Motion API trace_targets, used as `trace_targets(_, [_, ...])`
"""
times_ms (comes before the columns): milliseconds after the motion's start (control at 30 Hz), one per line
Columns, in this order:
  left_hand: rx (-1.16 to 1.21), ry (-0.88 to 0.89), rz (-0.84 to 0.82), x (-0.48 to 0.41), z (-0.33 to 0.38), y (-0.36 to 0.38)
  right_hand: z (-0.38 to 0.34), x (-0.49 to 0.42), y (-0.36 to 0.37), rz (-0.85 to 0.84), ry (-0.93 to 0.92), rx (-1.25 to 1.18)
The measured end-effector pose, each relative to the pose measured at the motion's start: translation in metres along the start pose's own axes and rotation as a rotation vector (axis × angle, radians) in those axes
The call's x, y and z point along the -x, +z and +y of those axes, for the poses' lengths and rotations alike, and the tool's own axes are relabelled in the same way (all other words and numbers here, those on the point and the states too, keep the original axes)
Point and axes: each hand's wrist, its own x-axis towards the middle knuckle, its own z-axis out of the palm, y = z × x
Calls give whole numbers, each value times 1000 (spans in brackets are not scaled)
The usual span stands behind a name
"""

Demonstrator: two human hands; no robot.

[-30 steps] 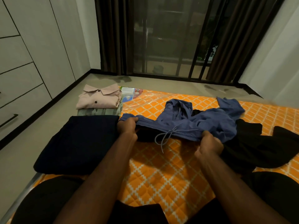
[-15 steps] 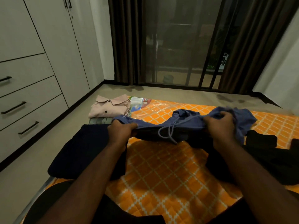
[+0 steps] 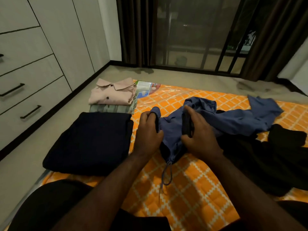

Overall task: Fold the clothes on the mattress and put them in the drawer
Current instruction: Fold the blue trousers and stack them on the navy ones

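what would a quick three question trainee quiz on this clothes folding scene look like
1. True or false: the left hand and the right hand both grip the blue garment.
2. Which folded item lies on top of the stack beyond the dark folded garment? A. pink shirt B. white towel C. red cap
3. Fill the blank: the drawers stand on the person's ____ side.
Key: 1 true; 2 A; 3 left.
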Motion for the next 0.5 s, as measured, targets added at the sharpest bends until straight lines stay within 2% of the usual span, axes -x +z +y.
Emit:
trace_targets(133, [-7,131,-83,0,5,3,-6,-2,9,12,80,-223])
trace_targets(233, [20,123,-100,-1,5,1,-9,-8,14,36,71,-343])
trace_targets(500, [150,-1,-28,-8,11,-6,-10,-5,24,-59,-23,-236])
